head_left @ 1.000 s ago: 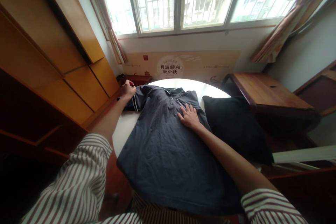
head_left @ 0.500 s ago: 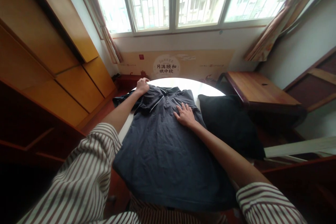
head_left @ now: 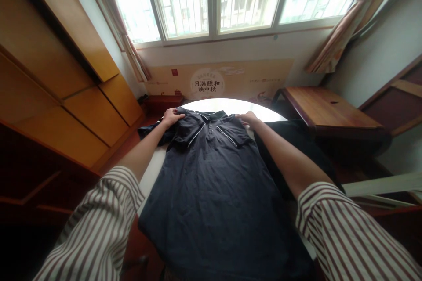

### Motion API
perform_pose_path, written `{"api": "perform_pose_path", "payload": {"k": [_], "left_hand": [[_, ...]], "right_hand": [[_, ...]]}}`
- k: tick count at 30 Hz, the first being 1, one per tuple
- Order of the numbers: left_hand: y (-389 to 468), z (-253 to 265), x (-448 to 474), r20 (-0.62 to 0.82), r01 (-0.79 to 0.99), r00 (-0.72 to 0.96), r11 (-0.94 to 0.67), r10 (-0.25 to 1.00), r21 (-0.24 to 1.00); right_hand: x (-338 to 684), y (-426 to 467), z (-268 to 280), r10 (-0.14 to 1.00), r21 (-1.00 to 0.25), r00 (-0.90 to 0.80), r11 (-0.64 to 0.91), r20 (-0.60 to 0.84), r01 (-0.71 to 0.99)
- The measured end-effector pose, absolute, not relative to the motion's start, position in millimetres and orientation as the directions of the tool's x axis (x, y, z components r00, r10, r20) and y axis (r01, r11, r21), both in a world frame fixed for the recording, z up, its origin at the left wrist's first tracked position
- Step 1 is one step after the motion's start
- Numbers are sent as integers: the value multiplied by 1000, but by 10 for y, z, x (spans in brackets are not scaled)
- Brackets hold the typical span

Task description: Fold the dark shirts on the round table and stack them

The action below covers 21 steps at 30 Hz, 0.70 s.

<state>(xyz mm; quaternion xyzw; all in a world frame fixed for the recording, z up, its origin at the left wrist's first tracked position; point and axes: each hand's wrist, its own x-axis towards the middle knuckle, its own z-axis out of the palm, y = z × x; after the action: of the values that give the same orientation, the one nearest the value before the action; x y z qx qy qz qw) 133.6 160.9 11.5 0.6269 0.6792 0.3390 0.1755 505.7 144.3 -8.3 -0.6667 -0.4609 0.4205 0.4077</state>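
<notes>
Left hand point(head_left: 173, 116) and right hand point(head_left: 249, 118) at the shoulders of a dark grey fabric polo shirt point(head_left: 214, 184).
Both are half curled, touching cloth; whether either pinches it, I cannot tell. The shirt lies front up, white-edged sleeves folded inward, on a glossy white round table point(head_left: 231, 104), dark cloth point(head_left: 150, 132) just left, black cloth point(head_left: 285, 138) just right.

The person wore a loose left sleeve point(head_left: 95, 224) of off-white cloth with narrow reddish-brown stripes, and a matching striped right sleeve point(head_left: 352, 232). Both were turned up into broad, folded striped cuffs point(head_left: 316, 202), where the stripes curved around the arm; farther up they ran roughly lengthwise. The left hand point(head_left: 171, 117) and right hand point(head_left: 249, 119) were bare.
</notes>
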Motion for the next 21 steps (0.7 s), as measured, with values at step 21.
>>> {"api": "perform_pose_path", "payload": {"k": [21], "left_hand": [[1793,270,1369,656,753,-66,-394,752,527]], "right_hand": [[5165,1648,88,952,-979,288,47,105,199]]}}
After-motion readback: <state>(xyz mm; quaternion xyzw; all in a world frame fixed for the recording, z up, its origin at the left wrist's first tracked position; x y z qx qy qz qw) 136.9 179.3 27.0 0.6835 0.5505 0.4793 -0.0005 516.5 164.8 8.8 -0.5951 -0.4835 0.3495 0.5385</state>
